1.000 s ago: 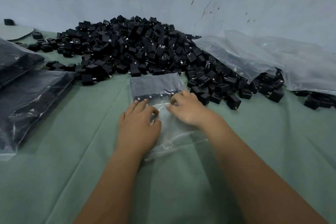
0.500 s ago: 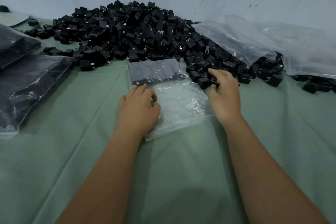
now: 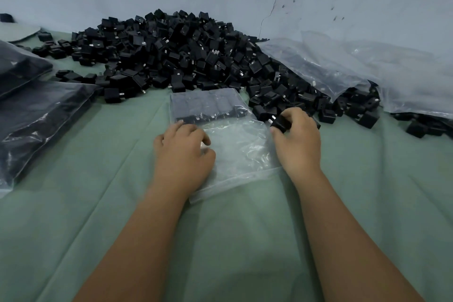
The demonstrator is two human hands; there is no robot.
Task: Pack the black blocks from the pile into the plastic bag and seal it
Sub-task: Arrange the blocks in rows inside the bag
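Head view: since half a second ago we see the right hand (image 3: 297, 141) drawn back from the pile (image 3: 171, 54) to the plastic bag's (image 3: 235, 152) right edge, now pinching one black block (image 3: 281, 124) between thumb and fingers. The left hand (image 3: 182, 153) stays pressed flat on the bag's near left part, grasping nothing. We find the clear bag lying flat at the middle of the green cloth (image 3: 245, 240), its far end packed with a row of black blocks, its near end empty and wrinkled. We count two hands, one held block, one bag in work, two filled bags (image 3: 36, 115) at the left edge, and loose clear bags (image 3: 367, 68) over the pile's right side; the piled blocks are too many to count.
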